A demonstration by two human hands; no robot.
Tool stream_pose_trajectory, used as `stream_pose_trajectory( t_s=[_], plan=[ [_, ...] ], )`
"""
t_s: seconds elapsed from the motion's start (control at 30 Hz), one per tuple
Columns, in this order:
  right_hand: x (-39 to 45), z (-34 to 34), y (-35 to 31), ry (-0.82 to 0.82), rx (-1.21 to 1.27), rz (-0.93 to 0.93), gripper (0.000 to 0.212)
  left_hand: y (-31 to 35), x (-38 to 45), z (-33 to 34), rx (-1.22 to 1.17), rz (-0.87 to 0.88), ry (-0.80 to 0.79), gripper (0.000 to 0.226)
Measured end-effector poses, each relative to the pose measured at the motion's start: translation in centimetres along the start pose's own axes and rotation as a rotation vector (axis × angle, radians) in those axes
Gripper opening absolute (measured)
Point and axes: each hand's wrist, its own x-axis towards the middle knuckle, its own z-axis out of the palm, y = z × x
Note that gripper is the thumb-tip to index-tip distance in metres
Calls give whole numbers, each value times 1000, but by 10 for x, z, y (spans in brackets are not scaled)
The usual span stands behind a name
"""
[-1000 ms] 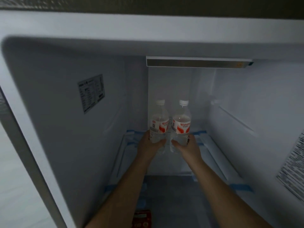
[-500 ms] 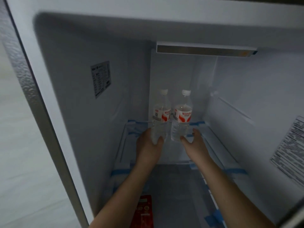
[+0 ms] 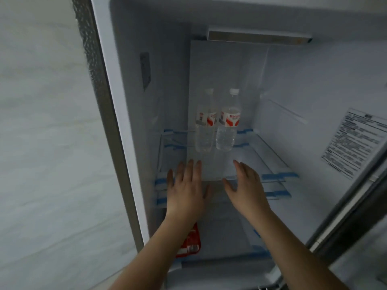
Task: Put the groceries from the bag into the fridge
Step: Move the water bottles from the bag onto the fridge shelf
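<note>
While both hands [image 3: 215, 185] hover empty with fingers spread, two bottles [image 3: 216, 122] stand just beyond.

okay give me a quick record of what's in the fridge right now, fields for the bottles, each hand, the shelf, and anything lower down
water bottles: left bottle and right bottle, upright, side by side at the back of the shelf, white caps, red and white labels
left hand: fingers straight, holds nothing, clear of the bottles
right hand: fingers straight, holds nothing, clear of the bottles
glass shelf: clear, blue tape at its corners
lower down: red packet, partly hidden behind the left forearm
fridge door: open
</note>
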Motion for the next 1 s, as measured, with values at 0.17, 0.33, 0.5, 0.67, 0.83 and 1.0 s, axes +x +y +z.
stream_pose_trajectory(
  t_s=[0.17, 0.33, 0.5, 0.67, 0.83, 1.0],
  plan=[
    [-40, -4, 2, -9, -174, -72, 70, 5, -30, -19, 86, 38, -161, 65],
    [-73, -11, 6, -21, -221, -122, 71, 13, -56, -32, 108, 51, -131, 60],
    [-102, -23, 15, -45, -217, -158, 68, 40, -86, -48, 117, 46, -134, 61],
    [-142, -36, 37, -101, -222, -192, 69, 69, -132, -55, 107, -37, -252, 63],
    [-183, -37, 56, -181, -221, -238, 68, 92, -198, -66, 156, -141, -292, 65],
    [-224, -36, 45, -286, -196, -331, 64, 87, -261, -86, 288, -275, -363, 73]
  ],
)
